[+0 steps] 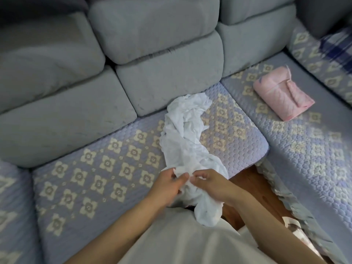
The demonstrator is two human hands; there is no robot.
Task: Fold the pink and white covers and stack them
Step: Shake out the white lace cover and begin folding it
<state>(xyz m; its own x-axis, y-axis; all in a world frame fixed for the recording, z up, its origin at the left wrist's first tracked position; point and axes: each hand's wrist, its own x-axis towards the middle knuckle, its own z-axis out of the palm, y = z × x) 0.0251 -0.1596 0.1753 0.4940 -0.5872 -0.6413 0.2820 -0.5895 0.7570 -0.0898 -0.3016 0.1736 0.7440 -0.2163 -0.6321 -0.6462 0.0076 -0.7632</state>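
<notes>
I see the white cover (187, 134) lying crumpled in a long rope across the sofa seat (91, 168), from the back cushions (152, 44) to the front edge, its near end hanging over toward me. My left hand (167, 187) and right hand (211, 184) both pinch that near end, fingers closed on the cloth. The pink cover (282, 92) sits folded, well apart, on the corner seat to the right.
</notes>
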